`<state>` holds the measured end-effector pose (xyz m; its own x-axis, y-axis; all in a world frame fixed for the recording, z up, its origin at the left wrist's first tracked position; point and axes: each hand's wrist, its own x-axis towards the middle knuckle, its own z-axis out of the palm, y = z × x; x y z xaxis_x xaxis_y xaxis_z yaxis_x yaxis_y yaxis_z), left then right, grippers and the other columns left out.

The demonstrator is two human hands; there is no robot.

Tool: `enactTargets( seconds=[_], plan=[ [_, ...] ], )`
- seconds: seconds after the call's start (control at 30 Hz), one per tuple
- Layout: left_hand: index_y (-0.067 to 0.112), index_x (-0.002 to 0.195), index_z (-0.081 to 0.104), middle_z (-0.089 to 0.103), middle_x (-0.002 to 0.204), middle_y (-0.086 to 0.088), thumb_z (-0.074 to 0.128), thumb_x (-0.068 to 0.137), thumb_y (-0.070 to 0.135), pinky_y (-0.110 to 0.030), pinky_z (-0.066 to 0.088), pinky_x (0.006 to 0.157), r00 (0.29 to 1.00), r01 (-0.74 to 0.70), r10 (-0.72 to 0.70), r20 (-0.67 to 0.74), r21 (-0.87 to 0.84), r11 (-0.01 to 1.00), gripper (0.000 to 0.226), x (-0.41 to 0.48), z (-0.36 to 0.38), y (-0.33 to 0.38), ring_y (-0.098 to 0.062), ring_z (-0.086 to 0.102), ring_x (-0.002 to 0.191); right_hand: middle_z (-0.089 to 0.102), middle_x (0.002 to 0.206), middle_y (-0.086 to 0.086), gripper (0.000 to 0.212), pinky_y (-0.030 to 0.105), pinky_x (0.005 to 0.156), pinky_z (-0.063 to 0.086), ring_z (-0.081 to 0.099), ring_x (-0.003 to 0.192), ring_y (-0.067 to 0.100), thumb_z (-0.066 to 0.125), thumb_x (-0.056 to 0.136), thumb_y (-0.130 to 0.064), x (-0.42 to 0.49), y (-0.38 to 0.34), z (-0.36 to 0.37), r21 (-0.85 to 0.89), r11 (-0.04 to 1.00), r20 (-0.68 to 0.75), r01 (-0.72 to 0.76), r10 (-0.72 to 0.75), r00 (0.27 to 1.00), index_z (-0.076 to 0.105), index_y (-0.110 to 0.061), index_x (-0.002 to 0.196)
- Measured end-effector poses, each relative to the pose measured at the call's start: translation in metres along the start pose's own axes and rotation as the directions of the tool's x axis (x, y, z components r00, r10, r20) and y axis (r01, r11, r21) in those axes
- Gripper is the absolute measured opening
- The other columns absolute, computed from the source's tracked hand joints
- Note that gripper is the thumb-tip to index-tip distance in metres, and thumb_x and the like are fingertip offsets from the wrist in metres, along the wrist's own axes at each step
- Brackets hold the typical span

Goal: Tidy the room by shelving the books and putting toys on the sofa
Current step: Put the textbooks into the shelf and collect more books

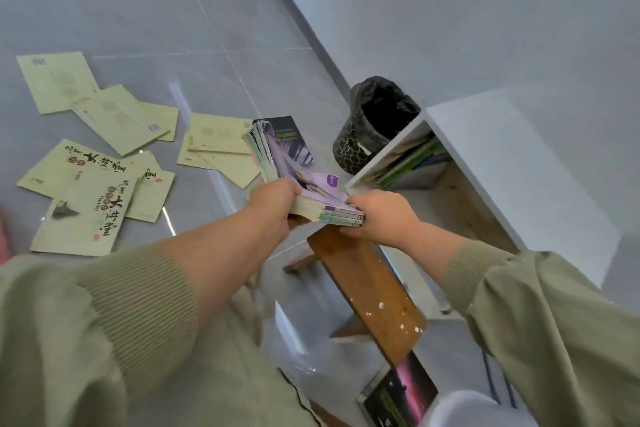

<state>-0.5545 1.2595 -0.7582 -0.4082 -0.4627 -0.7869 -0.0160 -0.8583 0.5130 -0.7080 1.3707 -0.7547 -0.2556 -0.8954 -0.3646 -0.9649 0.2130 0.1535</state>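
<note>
Both arms reach forward and down, forearms bare, with olive knit sleeves [104, 322] pushed up on ribbed cuffs. The left hand [273, 199] is curled round the left near edge of the stack of books [304, 177], thumb on top. The right hand [381, 215] clamps the right near corner at the spines, fingers underneath. The stack is thin paperbacks with a glossy lilac top cover and pale green spines; the far end fans loose, and a dark cover shows there.

The stack is held over the far end of a wooden stool [367, 288], which is brown and paint-speckled; can't tell if it rests on it. It sits just left of the white shelf [485, 156], a boxy laminate unit with a raw wood interior. More books [412, 163] are already leaning inside it.

A black bin [374, 121] with a crinkled liner and a scale pattern stands beside the shelf. Scattered pale green books [86, 208] with black calligraphy titles lie flat and overlapping on the glossy grey tiled floor [207, 28], well left of the stack. A dark book with a pink streak [398, 392] lies on the floor by the near end of the stool.
</note>
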Motion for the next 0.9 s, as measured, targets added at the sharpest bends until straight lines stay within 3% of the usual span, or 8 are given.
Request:
enactTargets(
  seconds=[0.17,0.27,0.33,0.47,0.63,0.7,0.8,0.9],
  plan=[
    [0.005,0.12,0.045,0.059,0.084,-0.013,0.049,0.084,-0.005,-0.029,0.052,0.042,0.998,0.026,-0.029,0.057,0.059,0.998,0.038,-0.029,0.044,-0.041,-0.025,0.061,0.066,0.067,0.097,0.003,0.03,0.026,0.06,0.035,0.064,0.083,0.026,0.046,0.092,-0.042,-0.062,0.039,0.003,-0.179,0.982,0.09,0.056,-0.04,0.995,0.055,-0.022,0.113],
    [0.006,0.109,0.046,0.063,0.09,-0.016,0.049,0.084,0.001,-0.037,0.057,0.061,0.991,0.04,-0.049,0.121,0.08,0.996,0.026,-0.029,0.07,-0.049,-0.027,0.063,0.071,0.067,0.099,0.004,0.029,0.025,0.06,0.037,0.063,0.081,0.024,0.049,0.091,-0.037,-0.088,0.052,-0.002,-0.135,0.991,0.099,0.019,-0.005,0.995,0.054,-0.022,0.116],
    [0.006,0.104,0.047,0.062,0.094,-0.017,0.048,0.086,0.007,-0.039,0.057,0.06,0.978,0.063,-0.08,0.193,0.095,0.994,0.018,-0.029,0.087,-0.052,-0.028,0.064,0.078,0.067,0.097,0.006,0.031,0.025,0.06,0.037,0.063,0.082,0.026,0.052,0.09,-0.032,-0.098,0.06,-0.008,-0.127,0.991,0.112,-0.03,0.045,0.993,0.054,-0.02,0.118],
    [0.008,0.098,0.052,0.057,0.107,-0.016,0.047,0.093,0.019,-0.036,0.055,0.069,0.917,0.093,-0.138,0.375,0.137,0.986,0.013,-0.019,0.117,-0.055,-0.031,0.058,0.108,0.053,0.067,0.003,0.017,0.027,0.059,0.038,0.058,0.073,0.029,0.051,0.083,-0.02,-0.101,0.078,0.001,-0.09,0.957,0.17,-0.277,0.289,0.942,0.047,-0.013,0.068],
    [0.014,0.143,0.032,0.048,0.136,-0.012,0.041,0.1,0.022,-0.033,0.056,0.061,0.919,0.032,-0.047,0.391,0.045,0.998,0.045,0.024,0.131,-0.06,-0.028,0.059,0.105,0.044,0.062,-0.002,0.025,0.027,0.057,0.041,0.055,0.068,0.021,0.054,0.083,-0.022,-0.085,0.11,0.021,0.079,0.804,0.232,-0.589,0.56,0.796,0.041,-0.016,0.063],
    [0.023,0.148,0.02,0.047,0.136,-0.01,0.043,0.098,0.015,-0.035,0.057,0.066,0.934,-0.033,-0.043,0.356,0.204,0.978,0.056,0.042,0.127,-0.069,-0.026,0.06,0.104,0.046,0.064,-0.001,0.025,0.024,0.053,0.041,0.052,0.063,0.016,0.056,0.086,-0.024,-0.082,0.121,0.031,0.149,0.693,0.265,-0.705,0.659,0.704,0.044,-0.017,0.066],
    [0.027,0.15,0.014,0.053,0.11,-0.001,0.046,0.096,0.013,-0.037,0.054,0.07,0.926,-0.176,-0.026,0.378,0.491,0.853,0.065,0.064,0.121,-0.083,-0.021,0.059,0.1,0.057,0.081,0.003,0.014,0.022,0.056,0.049,0.061,0.072,0.017,0.059,0.087,-0.026,-0.071,0.137,0.05,0.243,0.524,0.306,-0.816,0.757,0.577,0.054,-0.015,0.082],
    [0.023,0.149,0.019,0.052,0.085,0.004,0.046,0.096,0.014,-0.033,0.052,0.067,0.91,-0.244,-0.021,0.413,0.578,0.779,0.061,0.086,0.117,-0.093,-0.017,0.058,0.083,0.061,0.1,0.008,0.025,0.028,0.072,0.054,0.063,0.088,0.023,0.059,0.086,-0.024,-0.057,0.152,0.064,0.353,0.361,0.337,-0.863,0.812,0.478,0.057,-0.007,0.104]
  ],
)
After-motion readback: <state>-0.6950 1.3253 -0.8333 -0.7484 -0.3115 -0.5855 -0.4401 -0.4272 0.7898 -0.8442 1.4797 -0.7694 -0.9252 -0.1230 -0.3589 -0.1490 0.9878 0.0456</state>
